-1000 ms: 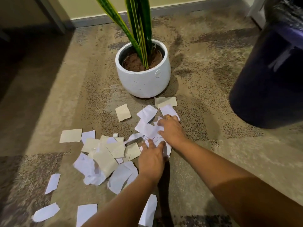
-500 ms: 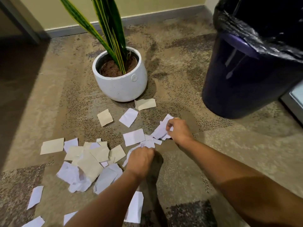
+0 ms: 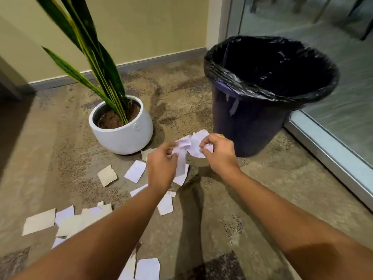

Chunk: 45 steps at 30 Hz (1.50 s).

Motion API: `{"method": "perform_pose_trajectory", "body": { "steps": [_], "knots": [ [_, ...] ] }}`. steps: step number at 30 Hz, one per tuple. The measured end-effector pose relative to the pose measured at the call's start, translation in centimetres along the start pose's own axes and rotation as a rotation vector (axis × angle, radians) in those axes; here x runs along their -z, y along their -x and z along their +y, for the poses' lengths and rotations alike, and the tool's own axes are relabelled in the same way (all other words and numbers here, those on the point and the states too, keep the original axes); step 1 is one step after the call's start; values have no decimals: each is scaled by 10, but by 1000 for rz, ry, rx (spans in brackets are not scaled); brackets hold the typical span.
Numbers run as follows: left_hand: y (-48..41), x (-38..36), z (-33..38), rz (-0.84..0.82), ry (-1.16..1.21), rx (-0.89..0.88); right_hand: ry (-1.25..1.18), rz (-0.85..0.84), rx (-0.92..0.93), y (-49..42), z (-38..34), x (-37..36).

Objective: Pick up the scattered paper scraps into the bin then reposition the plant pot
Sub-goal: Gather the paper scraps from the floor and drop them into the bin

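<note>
I hold a crumpled bunch of white paper scraps (image 3: 190, 145) between both hands, lifted above the carpet (image 3: 222, 199) in front of me, between the plant pot and the bin. The bunch runs roughly left to right from one hand to the other, its upper edge rising toward the bin, and one loose strip hangs straight down from it by my left hand. My left hand (image 3: 162, 167) is closed on the left end, fingers pinching the paper against the thumb; my right hand (image 3: 219, 152) is curled shut on the right end, a ring showing on one finger. Just beyond my right hand stands the dark bin (image 3: 248, 126), upright, its mouth open upward and lined with a black bag (image 3: 272, 65) folded over the rim. To the left, near my left hand, the white plant pot (image 3: 123, 131) sits upright on the carpet, its long green leaves (image 3: 94, 63) rising up and leaning left. More loose scraps (image 3: 135, 171) lie flat on the carpet below and left of my hands, white and beige mixed, spreading toward the lower left. A glass door (image 3: 333, 57) in a metal frame stands to the right of the bin.
</note>
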<state>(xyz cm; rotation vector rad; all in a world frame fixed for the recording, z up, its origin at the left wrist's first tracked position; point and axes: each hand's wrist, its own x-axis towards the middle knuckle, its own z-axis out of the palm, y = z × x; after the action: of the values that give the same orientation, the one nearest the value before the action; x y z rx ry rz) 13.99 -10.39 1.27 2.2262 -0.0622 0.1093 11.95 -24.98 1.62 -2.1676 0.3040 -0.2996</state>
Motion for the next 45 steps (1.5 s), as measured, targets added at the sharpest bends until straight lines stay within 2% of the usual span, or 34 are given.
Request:
{"method": "perform_pose_trajectory", "body": {
  "steps": [4,8,11,15,19,22,25,27,30,33,37,45],
  "knots": [
    [-21,8,52,83,246,-63,-76,183,159,-3,-27,34],
    [-22,9,103,172,420,-134,-165,399,180,-9,-48,70],
    [-18,4,138,150,499,-183,-274,548,92,-16,-55,99],
    [-29,-9,175,102,563,-78,-452,636,-75,-30,-51,132],
    [-53,-24,204,67,577,109,-558,585,-242,-46,-43,154],
    [-64,-34,224,19,620,224,-819,463,-276,-51,-47,161],
    [-69,-36,240,-115,722,240,-992,417,-301,-52,-54,166],
    [-66,-37,246,-254,749,230,-1020,408,-321,-53,-54,169],
    [-63,-40,246,-309,777,277,-999,372,-315,-51,-52,168],
    [-59,-45,238,-285,749,316,-943,327,-278,-49,-50,166],
    [-54,-47,229,-211,766,282,-885,234,-211,-47,-53,163],
    [-51,-42,207,-70,878,209,-968,339,-207,-51,-54,152]
  ]
}}
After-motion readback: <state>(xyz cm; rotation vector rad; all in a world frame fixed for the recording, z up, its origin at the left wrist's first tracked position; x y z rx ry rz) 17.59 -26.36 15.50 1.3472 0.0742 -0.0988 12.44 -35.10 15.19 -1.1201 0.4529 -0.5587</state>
